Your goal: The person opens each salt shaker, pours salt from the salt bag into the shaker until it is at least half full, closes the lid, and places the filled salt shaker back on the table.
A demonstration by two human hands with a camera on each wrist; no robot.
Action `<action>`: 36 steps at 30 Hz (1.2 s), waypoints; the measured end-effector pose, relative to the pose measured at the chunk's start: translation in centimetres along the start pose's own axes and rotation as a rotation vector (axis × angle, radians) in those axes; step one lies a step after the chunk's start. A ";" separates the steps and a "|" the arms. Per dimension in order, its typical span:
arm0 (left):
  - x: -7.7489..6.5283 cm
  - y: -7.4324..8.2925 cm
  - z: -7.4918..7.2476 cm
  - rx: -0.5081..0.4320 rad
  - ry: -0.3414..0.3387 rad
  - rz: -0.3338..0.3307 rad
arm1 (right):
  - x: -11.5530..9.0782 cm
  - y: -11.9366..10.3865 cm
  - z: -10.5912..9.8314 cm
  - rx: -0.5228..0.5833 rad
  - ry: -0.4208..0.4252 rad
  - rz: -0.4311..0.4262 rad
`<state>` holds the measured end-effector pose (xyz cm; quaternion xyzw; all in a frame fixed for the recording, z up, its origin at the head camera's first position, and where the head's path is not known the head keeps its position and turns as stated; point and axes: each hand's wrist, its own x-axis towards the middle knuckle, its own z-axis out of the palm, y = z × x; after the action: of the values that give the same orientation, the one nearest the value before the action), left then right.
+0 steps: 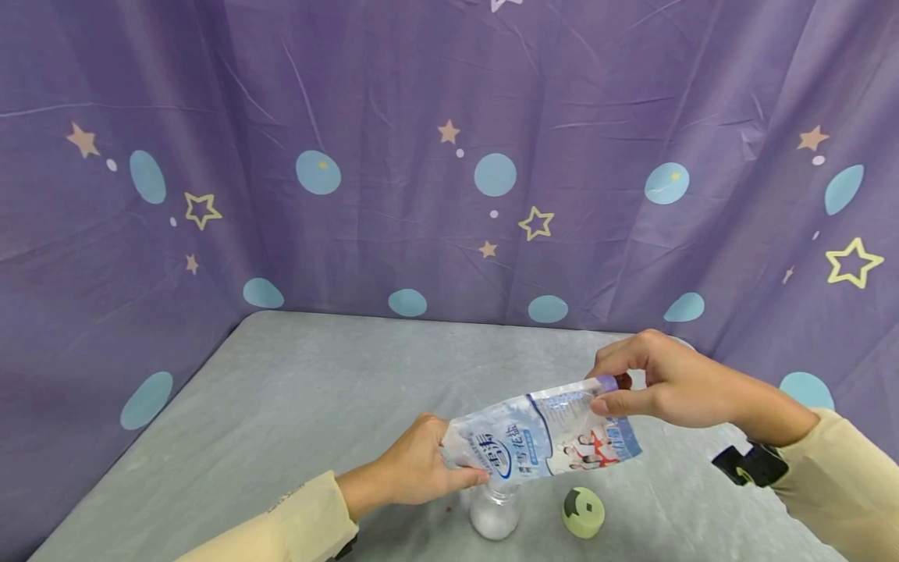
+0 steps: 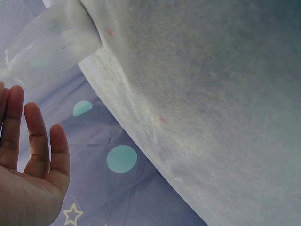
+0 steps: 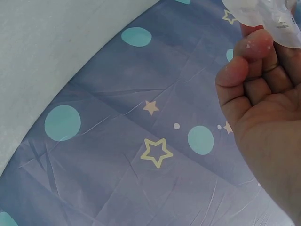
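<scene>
A blue and white printed salt bag (image 1: 537, 437) is held tilted, its right end higher than its left. My left hand (image 1: 414, 468) pinches the lower end, thumb across the front. At the raised end, my right hand (image 1: 663, 386) pinches the bag between thumb and fingers. Directly under the lower end stands a clear jar (image 1: 495, 517) with white contents; the bag hides its mouth. In the left wrist view the jar (image 2: 56, 42) is just beyond the left fingers (image 2: 35, 136). The right wrist view shows only a corner of the bag (image 3: 270, 16) above curled fingers (image 3: 233, 73).
A round light-green lid (image 1: 583, 513) with dark markings lies right of the jar. Grey cloth covers the table (image 1: 337, 375). Behind it and at the sides hangs a purple curtain (image 1: 393, 101) with stars and blue dots.
</scene>
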<state>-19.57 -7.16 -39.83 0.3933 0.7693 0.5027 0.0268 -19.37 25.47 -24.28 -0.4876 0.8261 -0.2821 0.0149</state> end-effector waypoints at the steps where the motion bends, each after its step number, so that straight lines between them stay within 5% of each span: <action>1: 0.0 0.0 0.0 0.002 0.003 -0.002 | 0.0 0.0 0.0 -0.002 -0.001 0.004; 36: 0.2 0.3 -0.1 0.027 -0.020 -0.021 | 0.4 -0.4 -0.1 0.000 0.005 -0.051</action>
<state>-19.55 -7.06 -39.52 0.3904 0.7799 0.4880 0.0345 -19.28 25.03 -23.91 -0.5078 0.8135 -0.2835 0.0058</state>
